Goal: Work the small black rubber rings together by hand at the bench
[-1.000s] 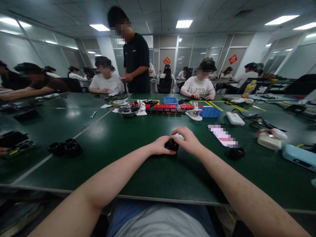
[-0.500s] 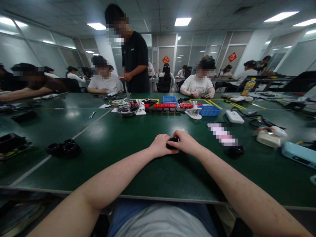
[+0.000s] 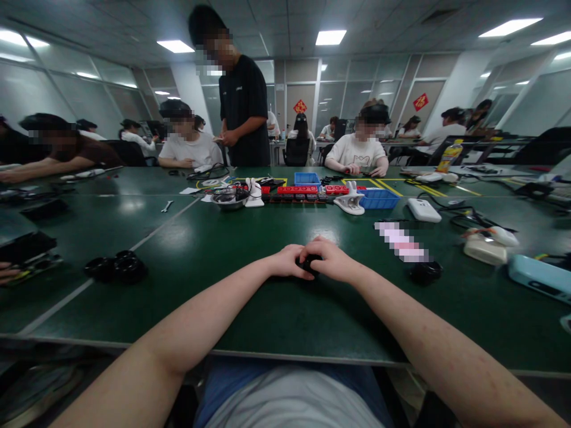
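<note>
A small, dark, rounded object (image 3: 316,263) sits between my two hands at the middle of the green table (image 3: 250,321). My left hand (image 3: 288,261) grips it from the left, thumb along its near side. From the right, my right hand (image 3: 332,258) curls its fingers over the top of the same object. Much of it is covered by my fingers, so its exact kind cannot be made out. Similar black round parts (image 3: 127,266) lie together on the left, and another black round part (image 3: 426,271) lies to the right.
Beyond my hands stand a metal bowl (image 3: 229,201), white clamps (image 3: 351,201), a red strip of parts (image 3: 298,191) and a blue bin (image 3: 379,200). A wrench (image 3: 166,206) lies at left. A pixelated pink item (image 3: 401,241) and a light-blue case (image 3: 537,276) are at right. Co-workers sit opposite.
My right hand's fingers have shifted left and over the top of the dark object, and both hands have turned slightly around it. At the far left, another person's hand has appeared.
</note>
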`<state>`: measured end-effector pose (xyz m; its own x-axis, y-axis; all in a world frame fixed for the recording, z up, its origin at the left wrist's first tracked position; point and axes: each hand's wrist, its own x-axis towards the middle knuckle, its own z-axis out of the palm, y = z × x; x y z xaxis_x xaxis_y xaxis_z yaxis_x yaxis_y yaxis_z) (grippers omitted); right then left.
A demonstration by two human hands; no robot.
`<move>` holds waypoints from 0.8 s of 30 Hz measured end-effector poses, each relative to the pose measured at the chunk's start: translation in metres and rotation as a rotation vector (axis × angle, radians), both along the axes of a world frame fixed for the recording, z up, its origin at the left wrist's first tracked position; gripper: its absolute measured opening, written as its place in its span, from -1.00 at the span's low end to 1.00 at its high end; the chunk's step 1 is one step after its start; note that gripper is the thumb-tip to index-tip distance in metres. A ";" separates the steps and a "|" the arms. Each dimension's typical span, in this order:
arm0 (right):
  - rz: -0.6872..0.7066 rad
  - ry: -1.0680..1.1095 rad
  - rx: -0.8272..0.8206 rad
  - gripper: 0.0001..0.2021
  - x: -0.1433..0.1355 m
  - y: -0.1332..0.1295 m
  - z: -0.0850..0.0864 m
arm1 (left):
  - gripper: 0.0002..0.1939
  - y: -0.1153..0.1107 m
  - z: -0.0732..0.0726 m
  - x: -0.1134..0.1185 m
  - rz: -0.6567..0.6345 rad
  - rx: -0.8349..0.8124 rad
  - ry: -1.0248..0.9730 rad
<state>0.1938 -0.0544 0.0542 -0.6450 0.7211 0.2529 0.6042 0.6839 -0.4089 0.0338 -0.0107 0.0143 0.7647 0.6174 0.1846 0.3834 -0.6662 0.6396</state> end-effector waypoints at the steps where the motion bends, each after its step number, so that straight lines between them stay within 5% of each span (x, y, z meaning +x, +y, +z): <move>1: 0.007 -0.020 0.005 -0.82 -0.002 -0.001 -0.002 | -0.58 0.001 -0.001 0.000 -0.014 -0.005 -0.004; 10: 0.002 0.069 0.098 -0.80 0.000 0.001 -0.006 | -0.49 0.001 0.002 -0.002 -0.037 -0.067 -0.003; 14: -0.144 0.146 0.153 -0.76 0.008 0.003 -0.001 | -0.35 -0.006 0.008 -0.002 0.048 0.005 0.123; 24: -0.327 -0.091 0.102 -0.68 0.006 0.001 0.001 | -0.25 -0.017 0.003 0.006 0.207 0.279 0.197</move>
<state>0.1997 -0.0530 0.0553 -0.4078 0.8669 0.2867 0.8285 0.4833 -0.2829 0.0400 -0.0279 0.0169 0.6668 0.7089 0.2299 0.6250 -0.6999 0.3457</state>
